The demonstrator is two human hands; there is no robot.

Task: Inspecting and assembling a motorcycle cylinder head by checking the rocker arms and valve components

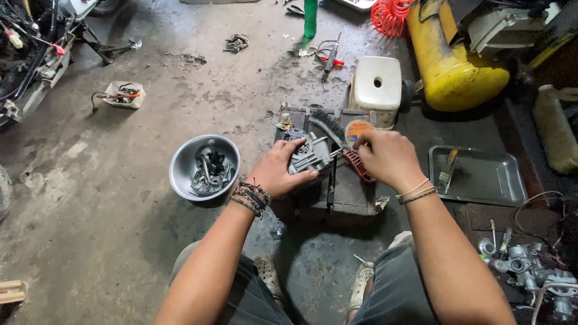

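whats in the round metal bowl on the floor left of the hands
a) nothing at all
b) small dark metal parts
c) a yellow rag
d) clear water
b: the round metal bowl, beside the left hand, holds a heap of small dark metal parts, with no water or rag in it.

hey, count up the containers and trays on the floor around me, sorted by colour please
Silver metal bowl: 1
Grey metal tray: 1
White plastic jug: 1
White small dish: 1
Green bottle: 1
Yellow tank: 1
Total: 6
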